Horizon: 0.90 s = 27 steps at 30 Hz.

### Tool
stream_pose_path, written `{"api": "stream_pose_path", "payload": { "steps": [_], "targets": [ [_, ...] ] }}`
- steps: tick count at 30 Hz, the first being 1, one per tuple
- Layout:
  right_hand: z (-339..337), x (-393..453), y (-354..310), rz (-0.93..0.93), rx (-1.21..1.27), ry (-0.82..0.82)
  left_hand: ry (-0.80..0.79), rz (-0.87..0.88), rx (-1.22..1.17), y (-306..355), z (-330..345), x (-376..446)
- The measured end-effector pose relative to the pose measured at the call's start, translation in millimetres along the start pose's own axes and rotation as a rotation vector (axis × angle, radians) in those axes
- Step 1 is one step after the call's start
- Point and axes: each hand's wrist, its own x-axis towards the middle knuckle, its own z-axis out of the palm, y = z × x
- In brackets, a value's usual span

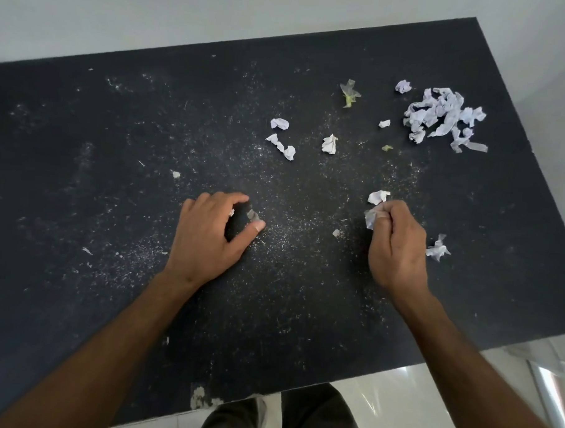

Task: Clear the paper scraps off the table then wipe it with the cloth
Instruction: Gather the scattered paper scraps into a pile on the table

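A black table (114,180) is dusted with white specks and crumpled paper scraps. My left hand (209,236) rests on it, fingers curled around a small grey scrap (252,215) by the thumb. My right hand (396,248) pinches a white paper scrap (370,217). Another scrap (378,196) lies just above that hand, one (437,249) to its right, a tiny one (336,232) to its left. A big pile of scraps (444,117) sits at the far right. More scraps (281,146) (329,144) (279,123) lie mid-table. No cloth is in view.
A clear plastic bit with green (349,93) lies near the far edge. The table's right edge runs diagonally past the pile. White tiled floor (412,397) and my legs (282,417) show below the near edge. A shiny object (552,387) stands at the lower right.
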Motion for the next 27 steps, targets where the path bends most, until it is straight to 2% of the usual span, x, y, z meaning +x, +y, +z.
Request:
{"api": "stream_pose_path", "payload": {
  "steps": [7,11,15,20,23,27],
  "targets": [
    [-19.4,-17.9,8.6,0.065,-0.045,0.054,-0.008,0.031,0.013,5.1,5.0,5.7],
    [-32.6,-31.8,14.2,0.025,-0.061,0.112,-0.021,0.067,-0.194,26.1,3.5,3.0],
    [-61.0,-36.6,26.9,0.062,-0.059,0.215,-0.131,0.154,-0.331,64.8,9.2,15.3],
    [-59.3,-39.9,40.1,0.136,-0.172,0.226,-0.176,0.154,-0.390,77.8,13.3,28.2],
    [-60.7,-41.0,49.6,0.205,-0.280,0.169,-0.181,0.155,-0.375,90.5,21.3,35.7],
    [-53.5,-39.9,62.9,0.171,-0.409,0.104,-0.177,0.163,-0.338,97.8,29.4,41.5]
  ]
}}
